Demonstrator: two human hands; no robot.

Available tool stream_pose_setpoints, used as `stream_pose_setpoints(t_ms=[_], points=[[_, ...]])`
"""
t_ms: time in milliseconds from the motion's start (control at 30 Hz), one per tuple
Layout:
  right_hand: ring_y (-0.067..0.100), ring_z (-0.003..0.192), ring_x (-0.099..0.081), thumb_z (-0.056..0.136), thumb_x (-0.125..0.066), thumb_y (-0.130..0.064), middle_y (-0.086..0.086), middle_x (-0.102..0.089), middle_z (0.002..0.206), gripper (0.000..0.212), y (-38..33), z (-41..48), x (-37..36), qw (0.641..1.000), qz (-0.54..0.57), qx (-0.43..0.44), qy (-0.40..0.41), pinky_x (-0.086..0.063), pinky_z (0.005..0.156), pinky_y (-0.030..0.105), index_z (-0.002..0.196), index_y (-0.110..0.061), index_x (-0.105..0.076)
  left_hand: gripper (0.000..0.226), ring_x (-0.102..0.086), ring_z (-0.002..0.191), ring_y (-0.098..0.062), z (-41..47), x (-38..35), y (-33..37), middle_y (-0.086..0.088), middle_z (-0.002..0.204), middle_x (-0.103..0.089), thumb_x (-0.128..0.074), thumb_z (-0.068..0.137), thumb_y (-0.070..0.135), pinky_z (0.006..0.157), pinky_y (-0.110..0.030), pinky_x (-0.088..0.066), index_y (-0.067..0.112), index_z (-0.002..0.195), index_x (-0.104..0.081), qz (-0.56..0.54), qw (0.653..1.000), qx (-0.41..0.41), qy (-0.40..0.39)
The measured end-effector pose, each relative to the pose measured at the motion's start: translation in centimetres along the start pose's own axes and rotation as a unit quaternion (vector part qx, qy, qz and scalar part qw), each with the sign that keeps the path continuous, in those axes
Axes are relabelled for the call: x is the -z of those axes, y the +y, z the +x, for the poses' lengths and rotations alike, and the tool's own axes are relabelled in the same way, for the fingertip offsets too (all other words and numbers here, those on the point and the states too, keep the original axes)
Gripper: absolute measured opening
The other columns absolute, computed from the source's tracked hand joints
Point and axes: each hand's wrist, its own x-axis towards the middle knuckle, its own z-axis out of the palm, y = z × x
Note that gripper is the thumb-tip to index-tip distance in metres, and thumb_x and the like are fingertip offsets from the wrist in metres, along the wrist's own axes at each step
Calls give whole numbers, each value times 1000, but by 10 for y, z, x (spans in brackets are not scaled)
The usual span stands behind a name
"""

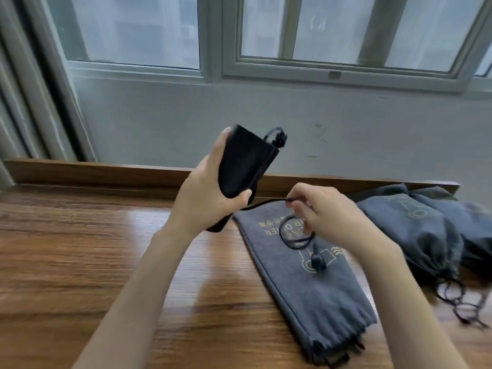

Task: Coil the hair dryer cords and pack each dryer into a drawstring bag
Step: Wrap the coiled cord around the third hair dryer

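My left hand [205, 198] grips a black folded hair dryer [245, 163], held up above the wooden table [80, 249]. Its black cord [266, 203] runs from the dryer's lower end to my right hand [327, 214], which pinches it with curled fingers. Below that hand a loop of cord [292, 238] hangs down, with the plug [318, 262] dangling over a flat grey drawstring bag [314, 283]. The bag lies on the table with yellow print on it, its gathered mouth towards me.
At the right of the table lie filled grey drawstring bags [426, 230] with loose black drawstrings [463, 302]. A raised wooden ledge [106, 171] edges the table's back, under a grey wall and windows. A small black loop [277, 135] sticks out behind the dryer's top.
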Motion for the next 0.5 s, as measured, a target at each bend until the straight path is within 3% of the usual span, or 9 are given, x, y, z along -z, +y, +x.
stream_pose_setpoints(t_ms=[67,133,200,267,367,433,500], points=[[17,84,-57,93,-47,-25,-13,-56,83,11,3,1,0,998,13,29,53,-45,73,33,93,-29,-57,99,-54,97,-12,1,3,-3,7,115,-54,-70,64,39,75,-19,-41,44,143,-12,35,997,-7,-67],[13,83,-54,91,-52,-23,-13,-53,82,9,4,2,0,997,17,60,41,-45,74,32,92,-25,-61,100,-54,93,-6,-2,1,-6,7,110,-57,-74,64,37,73,-5,-37,45,143,-13,44,988,-12,-150],[6,76,-51,88,-60,-18,-16,-51,77,7,7,1,4,995,32,90,-4,-42,73,20,91,-20,-66,100,-54,82,1,-4,-1,-10,13,104,-57,-74,64,39,69,0,-37,53,140,-10,54,972,-8,-227],[-1,71,-51,83,-67,-16,-18,-54,73,6,12,-3,16,992,71,98,-18,-38,67,9,86,-21,-68,97,-57,84,6,-6,-1,-12,18,105,-58,-71,63,44,69,-4,-42,61,134,-8,37,961,14,-274],[7,74,-59,80,-70,-13,-8,-64,77,11,23,-6,30,988,111,102,36,-46,70,18,80,-24,-68,88,-61,97,1,-8,4,-10,19,114,-59,-69,60,46,82,-23,-52,65,130,-18,-66,945,58,-315],[8,80,-62,84,-66,-10,-5,-67,84,16,31,-6,33,984,126,104,70,-46,75,20,84,-24,-72,81,-61,106,-10,-9,6,-7,11,120,-61,-70,62,41,88,-32,-52,55,131,-32,-189,922,67,-331],[7,83,-62,86,-62,-7,-7,-66,86,24,37,-5,33,978,162,100,80,-44,75,14,89,-29,-72,73,-60,111,-18,-9,9,-2,3,123,-61,-70,62,35,88,-31,-51,42,130,-44,-296,897,53,-322]])
